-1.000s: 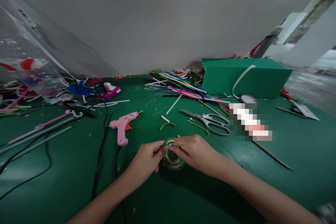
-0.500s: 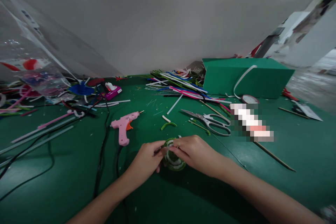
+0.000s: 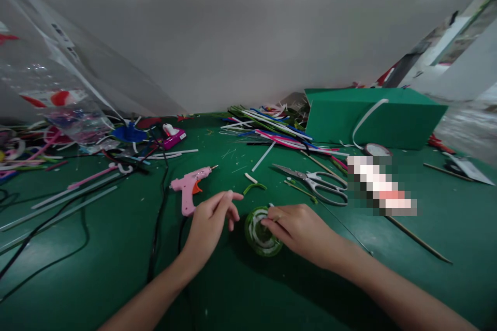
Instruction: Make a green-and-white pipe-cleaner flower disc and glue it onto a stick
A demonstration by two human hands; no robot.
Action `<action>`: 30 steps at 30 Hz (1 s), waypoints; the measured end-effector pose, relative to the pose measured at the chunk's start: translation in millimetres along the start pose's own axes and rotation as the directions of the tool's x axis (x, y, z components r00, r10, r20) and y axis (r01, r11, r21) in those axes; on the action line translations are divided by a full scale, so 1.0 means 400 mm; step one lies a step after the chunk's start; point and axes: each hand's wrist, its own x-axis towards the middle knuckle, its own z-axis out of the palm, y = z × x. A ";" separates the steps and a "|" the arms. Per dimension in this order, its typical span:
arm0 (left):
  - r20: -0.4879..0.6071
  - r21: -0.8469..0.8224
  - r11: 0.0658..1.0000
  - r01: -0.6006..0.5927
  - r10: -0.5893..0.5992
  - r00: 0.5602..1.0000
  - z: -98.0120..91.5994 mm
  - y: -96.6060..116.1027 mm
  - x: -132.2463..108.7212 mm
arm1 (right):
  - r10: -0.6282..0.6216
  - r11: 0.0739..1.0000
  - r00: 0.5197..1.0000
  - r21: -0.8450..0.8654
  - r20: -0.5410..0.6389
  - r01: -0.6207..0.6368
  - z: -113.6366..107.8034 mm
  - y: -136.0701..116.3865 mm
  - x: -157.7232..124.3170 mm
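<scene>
A small round green and white coil [image 3: 261, 231] lies on the green table [image 3: 97, 248] in front of me. My right hand [image 3: 301, 230] rests on its right side, thumb and forefinger pinched at its upper rim. My left hand [image 3: 209, 220] hovers just left of the coil with fingers apart, holding nothing. It is between the coil and a pink glue gun [image 3: 189, 188]. A short bent green piece [image 3: 254, 186] lies just beyond the coil.
Scissors [image 3: 316, 185] lie to the right of the coil, with long thin wooden sticks [image 3: 417, 238] beyond. A heap of coloured pipe cleaners [image 3: 267, 126] and a green box [image 3: 375, 116] sit at the back. Black cables [image 3: 157, 227] run left; a clear plastic bag [image 3: 58, 98] stands far left.
My left hand has let go of the coil, moved left and up, and spread its fingers. The right hand stays on the coil. The view has shifted slightly.
</scene>
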 end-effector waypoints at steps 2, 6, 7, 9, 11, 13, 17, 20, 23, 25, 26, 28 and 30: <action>-0.069 -0.025 0.999 -0.040 0.038 0.997 -0.002 0.007 -0.007 | 0.016 1.000 1.000 0.015 0.009 -0.016 -0.002 0.000 0.000; -0.190 -0.091 0.987 -0.132 0.113 0.975 -0.004 0.013 -0.012 | 0.013 1.000 1.000 0.023 0.001 -0.013 -0.005 -0.002 -0.001; -0.213 -0.133 0.979 -0.152 0.121 0.969 -0.006 0.014 -0.011 | 0.013 1.000 1.000 0.024 -0.001 -0.013 -0.005 -0.002 -0.001; -0.222 -0.252 0.955 -0.158 0.101 0.970 -0.009 0.018 -0.008 | 0.014 1.000 1.000 0.025 -0.003 -0.014 -0.006 -0.002 -0.001; -0.138 -0.360 0.929 -0.082 0.034 0.990 -0.011 0.022 -0.005 | 0.015 1.000 1.000 0.028 -0.003 -0.014 -0.007 -0.003 -0.001; 0.009 -0.371 0.928 0.040 -0.040 0.999 -0.012 0.025 -0.003 | 0.019 0.999 1.000 0.027 0.003 -0.019 -0.007 -0.003 -0.001; 0.146 -0.020 1.000 -0.011 0.014 0.989 -0.013 0.029 -0.005 | 0.023 0.999 1.000 0.025 0.017 -0.023 -0.007 -0.002 0.000; 0.156 0.383 0.877 -0.289 0.247 0.956 -0.020 0.026 -0.007 | 0.019 1.000 1.000 0.021 0.003 -0.019 -0.004 0.000 0.000; 0.218 0.608 0.686 -0.399 0.339 0.915 -0.032 0.018 -0.008 | 0.016 1.000 1.000 0.021 -0.005 -0.016 -0.002 0.001 0.000; 0.260 0.607 0.699 -0.378 0.274 0.926 -0.038 0.013 -0.007 | 0.015 1.000 1.000 0.023 0.002 -0.015 0.000 0.002 -0.001; 0.299 0.567 0.742 -0.359 0.221 0.928 -0.040 0.013 -0.006 | 0.013 1.000 1.000 0.022 0.003 -0.013 0.000 0.003 -0.002; 0.422 0.434 0.843 -0.318 0.122 0.898 -0.042 0.018 -0.007 | 0.007 1.000 1.000 0.014 -0.002 -0.007 0.001 0.003 -0.002; 0.546 0.257 0.933 -0.251 0.074 0.835 -0.042 0.028 -0.009 | 0.008 1.000 1.000 0.015 -0.003 -0.008 0.000 0.002 -0.003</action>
